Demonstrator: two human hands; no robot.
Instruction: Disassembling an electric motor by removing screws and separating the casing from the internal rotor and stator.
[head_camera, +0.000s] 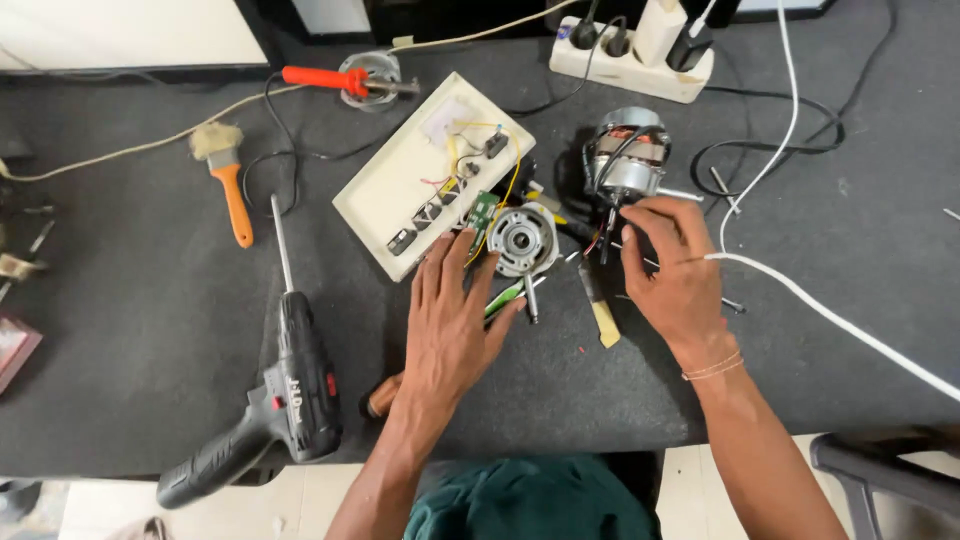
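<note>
Both hands down among the motor parts.
My left hand (450, 320) lies spread flat beside the round end cap (521, 239); my right hand (672, 270) pinches a thin wire under the motor (627, 152) — I'd steady it gently.

1. Left hand (450, 320) flat on the table (150, 330), just before the round housing (522, 238).
2. Motor (625, 155) behind the right hand (680, 270).
3. Panel (400, 190) left of the housing.
4. Drill (290, 390) far left; power strip (630, 65) at the back.
</note>
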